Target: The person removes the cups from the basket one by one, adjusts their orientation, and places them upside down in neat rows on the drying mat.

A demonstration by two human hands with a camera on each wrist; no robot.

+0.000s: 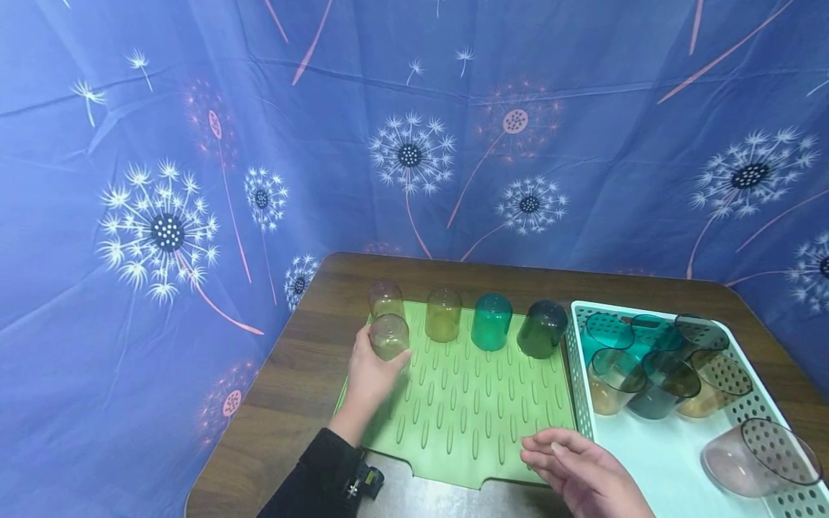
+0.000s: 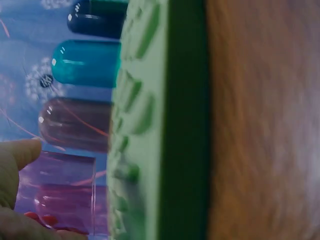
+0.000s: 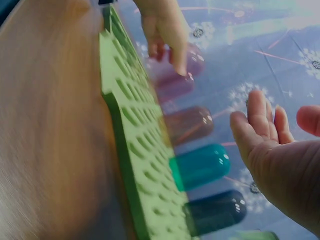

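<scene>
My left hand (image 1: 374, 370) grips a clear pinkish plastic cup (image 1: 390, 337), held upside down over the left side of a green ridged drying mat (image 1: 447, 439). In the left wrist view, a small gap shows between the cup's rim and the mat. Just behind it stands an upturned pink cup (image 1: 385, 293). Along the mat's back edge stand an upturned amber cup (image 1: 443, 316), a teal cup (image 1: 492, 324) and a dark grey cup (image 1: 542, 331). My right hand (image 1: 583, 464) hovers near the mat's front right corner, fingers extended, holding nothing.
To the right of the mat, a pale mint perforated basket (image 1: 648, 467) holds several mouth-up cups at its back. A pinkish clear cup (image 1: 745, 460) leans inside its front right. Beneath lies a brown wooden table (image 1: 272, 403); a blue dandelion-print cloth (image 1: 324, 144) hangs behind.
</scene>
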